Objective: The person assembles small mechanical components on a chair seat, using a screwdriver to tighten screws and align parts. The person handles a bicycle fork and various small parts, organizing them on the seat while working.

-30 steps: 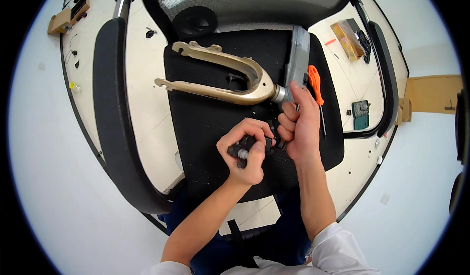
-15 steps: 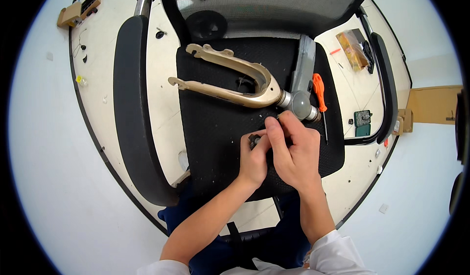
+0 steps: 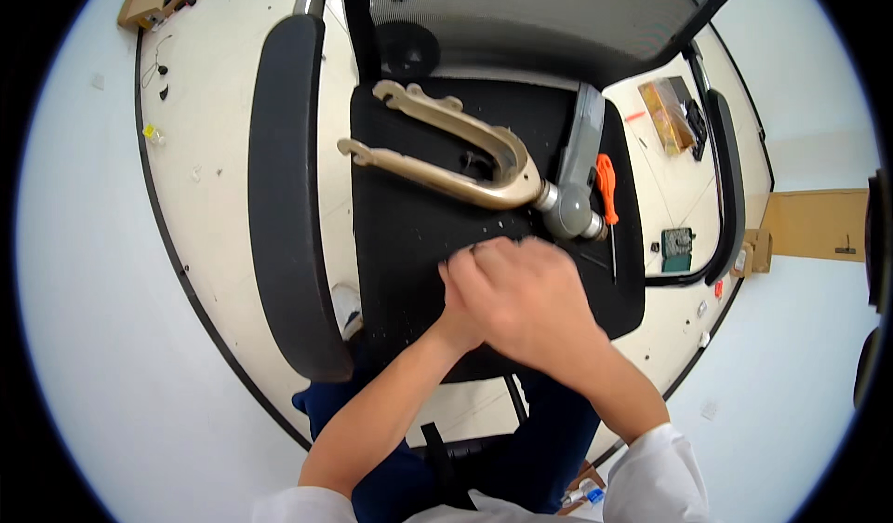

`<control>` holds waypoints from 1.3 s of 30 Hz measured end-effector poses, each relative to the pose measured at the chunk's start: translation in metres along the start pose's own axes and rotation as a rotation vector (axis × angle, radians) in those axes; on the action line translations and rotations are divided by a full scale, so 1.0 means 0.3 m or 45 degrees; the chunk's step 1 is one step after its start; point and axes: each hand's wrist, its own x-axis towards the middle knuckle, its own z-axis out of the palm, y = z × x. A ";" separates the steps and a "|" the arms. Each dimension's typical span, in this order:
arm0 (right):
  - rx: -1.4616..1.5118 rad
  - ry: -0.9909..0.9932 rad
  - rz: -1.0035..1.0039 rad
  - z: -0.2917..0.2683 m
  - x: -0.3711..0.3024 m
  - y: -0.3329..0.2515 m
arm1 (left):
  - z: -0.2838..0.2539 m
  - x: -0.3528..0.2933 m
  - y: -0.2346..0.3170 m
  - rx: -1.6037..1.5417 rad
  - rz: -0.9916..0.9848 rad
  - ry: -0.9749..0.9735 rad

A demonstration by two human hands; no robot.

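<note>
My right hand (image 3: pixel 526 290) lies across my left hand (image 3: pixel 458 314) over the front of the black chair seat (image 3: pixel 400 253), and its fingers are curled and slightly blurred. Beneath it my left hand is closed, with a bit of a small black part (image 3: pixel 444 268) peeking out at its edge. What my right fingers grip is hidden. Beyond both hands lies a gold bicycle fork (image 3: pixel 446 177), its prongs pointing left. The fork's steerer end goes into a grey frame tube (image 3: pixel 579 141) with a rounded joint. An orange-handled screwdriver (image 3: pixel 606 188) lies right of the tube.
Black armrests (image 3: pixel 286 197) flank the seat, and a mesh backrest (image 3: pixel 521 20) rises behind it. On the floor at right are a clear-and-orange package (image 3: pixel 665 118) and a green case (image 3: pixel 678 248). An open cardboard box (image 3: pixel 144 6) sits far left. A thin dark rod lies near the screwdriver.
My right hand has turned over and now covers my left hand, hiding most of the small black part. The view has shifted slightly; the fork, tube and screwdriver keep their places on the seat.
</note>
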 end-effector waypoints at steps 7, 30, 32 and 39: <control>0.189 0.051 0.009 0.035 -0.179 -0.148 | -0.038 0.107 0.033 -0.940 -0.949 0.177; 1.849 0.816 1.742 0.065 -0.378 0.242 | -0.019 0.055 0.056 -1.005 -0.760 0.412; 1.826 0.781 1.813 0.058 -0.319 0.247 | -0.008 0.060 0.066 -0.868 -0.636 0.348; 1.364 0.481 1.344 0.085 -0.120 0.194 | 0.109 0.000 0.029 -0.936 -0.695 0.435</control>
